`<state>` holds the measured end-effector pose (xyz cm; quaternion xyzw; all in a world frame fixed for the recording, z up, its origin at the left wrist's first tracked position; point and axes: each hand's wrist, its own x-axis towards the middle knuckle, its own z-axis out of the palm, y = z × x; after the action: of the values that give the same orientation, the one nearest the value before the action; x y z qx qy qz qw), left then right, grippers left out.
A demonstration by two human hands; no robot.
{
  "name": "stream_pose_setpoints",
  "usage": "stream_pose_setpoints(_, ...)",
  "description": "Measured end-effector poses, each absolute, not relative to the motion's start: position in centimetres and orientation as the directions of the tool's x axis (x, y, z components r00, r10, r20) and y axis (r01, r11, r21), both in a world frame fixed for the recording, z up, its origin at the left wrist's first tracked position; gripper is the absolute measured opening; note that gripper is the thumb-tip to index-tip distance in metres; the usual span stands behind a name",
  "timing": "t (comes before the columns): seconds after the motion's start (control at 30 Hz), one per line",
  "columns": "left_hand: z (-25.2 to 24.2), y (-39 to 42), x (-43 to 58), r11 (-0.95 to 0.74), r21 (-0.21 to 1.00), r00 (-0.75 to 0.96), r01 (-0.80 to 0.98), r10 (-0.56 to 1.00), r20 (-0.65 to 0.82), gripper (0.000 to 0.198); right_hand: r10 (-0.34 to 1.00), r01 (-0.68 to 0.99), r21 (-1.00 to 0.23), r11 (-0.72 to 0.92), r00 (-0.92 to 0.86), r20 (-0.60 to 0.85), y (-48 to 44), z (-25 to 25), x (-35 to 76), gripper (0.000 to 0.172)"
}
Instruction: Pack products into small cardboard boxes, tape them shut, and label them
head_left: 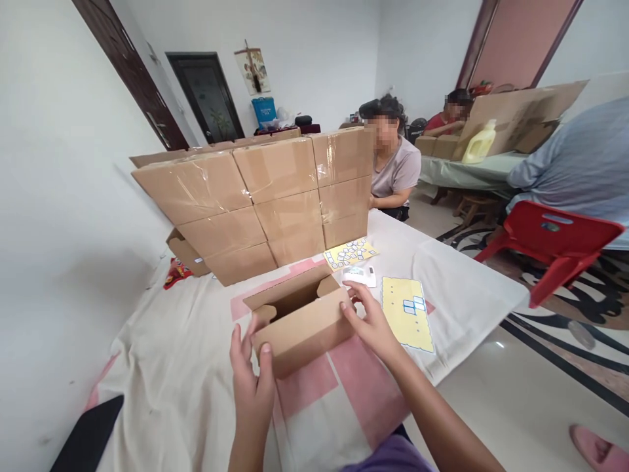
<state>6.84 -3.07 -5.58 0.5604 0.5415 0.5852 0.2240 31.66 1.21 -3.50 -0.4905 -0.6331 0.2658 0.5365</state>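
Open carton (304, 334): mouth up over the cloth (167, 354), between both hands.
Left hand (253, 373): grasping the carton's left end, thumb on its near wall.
Right hand (368, 321): grasping the carton's right end, thumb on the near wall.
Box stack (287, 223): taped, three high, beyond the carton, blocking the far side.
Papers: yellow sheet (405, 328) right of the carton; patterned yellow card (350, 254) beyond its right end.
Seated person (397, 164): beyond the carton, to the right.
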Motion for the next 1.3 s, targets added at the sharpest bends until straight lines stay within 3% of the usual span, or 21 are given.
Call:
stream_pose_setpoints(0.17, -4.9, -0.6, 5.8, -0.264, 0.898, -0.194, 0.351, 0.918, 0.345, 0.079, 0.909, 0.376, -0.831, 0.409, -0.084, 0.409, 2.9, -2.4, 31.3, 0.088)
stream_pose_setpoints(0.23, -4.9, 0.3, 5.1, -0.268, 0.892, -0.155, 0.363, 0.927, 0.342, 0.084, 0.893, 0.363, -0.816, 0.449, -0.168, 0.417, 3.6, -1.6, 31.3, 0.097)
stream_pose_setpoints(0.33, -5.3, 1.0, 4.3, -0.313, 0.851, -0.161, 0.421, 0.898, 0.410, 0.087, 0.853, 0.372, -0.770, 0.519, -0.167, 0.494, 4.6, -1.3, 31.3, 0.085)
stream_pose_setpoints(0.43, -5.4, 0.7, 3.9, -0.333, 0.797, -0.117, 0.504, 0.888, 0.444, 0.057, 0.821, 0.436, -0.717, 0.544, -0.101, 0.562, 5.1, -2.2, 31.2, 0.047)
stream_pose_setpoints(0.53, -4.2, -0.2, 4.4, -0.322, 0.614, -0.005, 0.721, 0.883, 0.468, 0.037, 0.809, 0.476, -0.685, 0.551, -0.103, 0.578, 5.0, -3.0, 31.2, 0.024)
stream_pose_setpoints(0.67, -1.4, -0.8, 7.4, -0.239, 0.241, 0.102, 0.940, 0.876, 0.472, 0.039, 0.797, 0.540, -0.631, 0.557, -0.132, 0.590, 4.5, -2.7, 30.9, 0.024)
stream_pose_setpoints(0.8, -0.7, -0.1, 10.8, -0.396, 0.130, 0.314, 0.909, 0.856, 0.412, 0.050, 0.809, 0.566, -0.614, 0.551, -0.182, 0.559, 4.1, -1.7, 31.5, 0.020)
stream_pose_setpoints(0.9, -1.3, 0.3, 11.6, -0.397, 0.097, 0.332, 0.913, 0.858, 0.392, 0.061, 0.841, 0.490, -0.697, 0.524, -0.170, 0.514, 5.3, -1.5, 34.4, 0.019)
stream_pose_setpoints(0.97, -1.6, 0.4, 11.5, -0.384, 0.082, 0.329, 0.920, 0.868, 0.371, 0.064, 0.896, 0.504, -0.764, 0.403, -0.046, 0.442, 7.3, -1.7, 37.4, 0.025)
stream_pose_setpoints(1.07, -1.9, 0.3, 11.4, -0.375, 0.069, 0.328, 0.924, 0.875, 0.356, 0.066, 0.978, 0.633, -0.769, 0.093, 0.087, 0.190, 11.3, -2.6, 41.9, 0.026)
stream_pose_setpoints(1.3, -2.3, -0.1, 11.8, -0.356, 0.055, 0.309, 0.933, 0.870, 0.383, 0.066, 0.982, 0.696, -0.717, -0.024, -0.118, -0.147, 16.8, -3.8, 45.0, 0.017)
